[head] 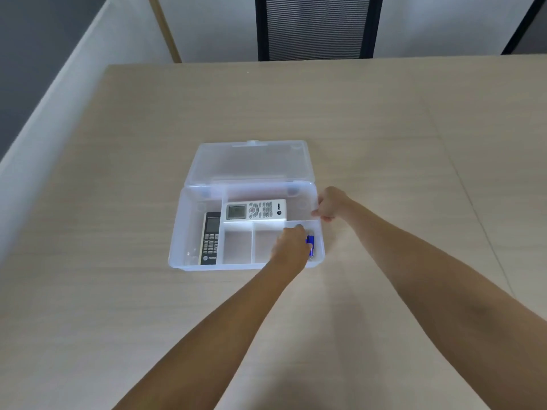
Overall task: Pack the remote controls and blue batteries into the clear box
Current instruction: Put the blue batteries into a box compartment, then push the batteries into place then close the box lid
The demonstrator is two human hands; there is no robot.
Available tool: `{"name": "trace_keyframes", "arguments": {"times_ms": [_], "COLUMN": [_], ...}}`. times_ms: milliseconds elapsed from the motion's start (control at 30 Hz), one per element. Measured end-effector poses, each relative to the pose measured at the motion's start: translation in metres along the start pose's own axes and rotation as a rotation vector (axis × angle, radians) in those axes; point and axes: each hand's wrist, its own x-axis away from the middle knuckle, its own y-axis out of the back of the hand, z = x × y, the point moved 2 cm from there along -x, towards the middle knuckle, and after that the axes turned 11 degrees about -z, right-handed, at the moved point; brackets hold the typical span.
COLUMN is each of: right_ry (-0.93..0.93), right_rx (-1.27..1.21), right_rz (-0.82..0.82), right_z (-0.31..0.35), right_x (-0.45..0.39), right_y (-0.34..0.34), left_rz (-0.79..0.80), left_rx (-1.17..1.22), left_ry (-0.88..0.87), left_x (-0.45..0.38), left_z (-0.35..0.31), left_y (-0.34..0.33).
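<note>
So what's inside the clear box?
The clear plastic box holds a white remote, a black remote and blue batteries. The left hand covers part of the batteries, so their count is hidden.

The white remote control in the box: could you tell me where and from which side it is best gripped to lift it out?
Grip the white remote across its two long edges, coming straight down from above. It lies flat, face up, in the clear box's far compartment; walls block any sideways approach, and the right hand crowds its right end.

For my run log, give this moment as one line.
left hand: placing blue batteries | right hand: gripping clear box rim | remotes: both inside
</note>
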Motion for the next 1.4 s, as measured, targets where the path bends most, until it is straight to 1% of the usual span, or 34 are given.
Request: {"name": "trace_keyframes", "arguments": {"times_ms": [33, 67, 100, 133, 167, 200, 267, 300, 333, 367, 433, 467, 500, 533, 600, 667, 733, 767, 800, 833, 867, 900, 933, 967, 1000, 1067, 1100, 1133, 1167, 1233, 1267, 1300, 1333, 1400], "right_ry": [-0.028, -0.069, -0.115, -0.144, -0.179, -0.201, -0.243, -0.276, -0.303, -0.325, -0.275, -0.242, -0.21, -0.2, -0.156, -0.11, -0.015, 0.036, 0.066, 0.078, 0.085, 0.065, 0.056, 0.06, 0.071, 0.015, -0.002, -0.012, -0.014, -0.018, -0.038, -0.06, -0.073, -0.08], "right_rx": [-0.095, -0.262, -0.435, -0.566, -0.637, -0.681, -0.709, -0.688, -0.663, -0.658, -0.719, -0.766, -0.775, -0.81, -0.835, -0.778, -0.812, -0.935, -1.1, -1.255, -1.355, -1.459, -1.563, -1.628, -1.672, -1.739, -1.761, -1.735, -1.639, -1.28, -1.119, -0.994, -0.894, -0.711], "right_rz": [-0.014, -0.035, -0.064, -0.1, -0.128, -0.156, -0.209, -0.222, -0.191, -0.148, -0.055, -0.092, -0.171, -0.175, -0.239, -0.304, -0.321, -0.28, -0.214, -0.147, -0.098, -0.043, 0.027, 0.1, 0.158, 0.212, 0.216, 0.203, 0.174, 0.043, -0.04, -0.116, -0.158, -0.164], "right_z": [0.001, 0.002, 0.005, 0.008, 0.013, 0.017, 0.027, 0.03, 0.03, 0.03, 0.028, 0.032, 0.031, 0.024, 0.022, 0.023, 0.025, 0.027, 0.034, 0.038, 0.042, 0.042, 0.038, 0.032, 0.028, 0.019, 0.016, 0.013, 0.009, 0.007, 0.002, -0.001, -0.005, -0.01], "right_x": [-0.003, -0.009, -0.013, -0.019, -0.024, -0.032, -0.042, -0.045, -0.047, -0.047, -0.07, -0.045, -0.02, -0.023, -0.014, 0.001, 0.008, 0.016, 0.028, 0.056, 0.084, 0.098, 0.108, 0.115, 0.124, 0.132, 0.135, 0.136, 0.137, 0.143, 0.143, 0.143, 0.14, 0.131], "right_y": [-0.001, -0.004, -0.005, -0.006, -0.005, -0.002, 0.001, -0.002, -0.005, 0.001, 0.001, 0.025, 0.048, 0.051, 0.064, 0.061, 0.062, 0.064, 0.065, 0.062, 0.058, 0.06, 0.061, 0.059, 0.056, 0.048, 0.042, 0.034, 0.023, -0.002, -0.016, -0.028, -0.04, -0.06], "left_rz": [-0.071, -0.167, -0.285, -0.387, -0.435, -0.407, -0.265, -0.219, -0.197, -0.209, -0.231, -0.292, -0.331, -0.306, -0.318, -0.31, -0.287, -0.291, -0.305, -0.345, -0.411, -0.474, -0.521, -0.527, -0.499, -0.429, -0.409, -0.4, -0.384, -0.343, -0.323, -0.294, -0.265, -0.245], "left_rx": [0.084, 0.139, 0.135, 0.068, -0.033, -0.134, -0.286, -0.324, -0.319, -0.312, -0.269, -0.226, -0.224, -0.224, -0.232, -0.249, -0.258, -0.238, -0.178, -0.037, 0.159, 0.389, 0.622, 0.852, 1.076, 1.428, 1.539, 1.584, 1.597, 1.523, 1.442, 1.325, 1.148, 0.772], "left_ry": [-0.023, -0.05, -0.08, -0.089, -0.054, 0.015, 0.124, 0.127, 0.117, 0.112, 0.143, 0.111, 0.059, 0.046, 0.016, 0.036, 0.042, 0.048, 0.059, 0.072, 0.098, 0.162, 0.265, 0.386, 0.488, 0.58, 0.589, 0.598, 0.591, 0.584, 0.588, 0.585, 0.586, 0.555], "left_x": [0.007, 0.015, 0.024, 0.032, 0.039, 0.043, 0.049, 0.051, 0.053, 0.051, 0.045, 0.064, 0.084, 0.081, 0.076, 0.074, 0.072, 0.074, 0.074, 0.089, 0.105, 0.107, 0.108, 0.107, 0.104, 0.095, 0.091, 0.087, 0.086, 0.081, 0.076, 0.072, 0.069, 0.06], "left_z": [0.013, 0.032, 0.055, 0.081, 0.108, 0.133, 0.17, 0.181, 0.183, 0.183, 0.182, 0.176, 0.168, 0.165, 0.16, 0.163, 0.166, 0.168, 0.17, 0.177, 0.182, 0.181, 0.182, 0.185, 0.188, 0.2, 0.205, 0.21, 0.211, 0.213, 0.214, 0.214, 0.215, 0.212], "left_y": [0.008, 0.016, 0.023, 0.029, 0.035, 0.037, 0.036, 0.034, 0.034, 0.033, 0.031, 0.043, 0.057, 0.055, 0.053, 0.053, 0.049, 0.046, 0.045, 0.047, 0.052, 0.057, 0.062, 0.069, 0.079, 0.095, 0.102, 0.106, 0.109, 0.107, 0.103, 0.101, 0.098, 0.094]}}
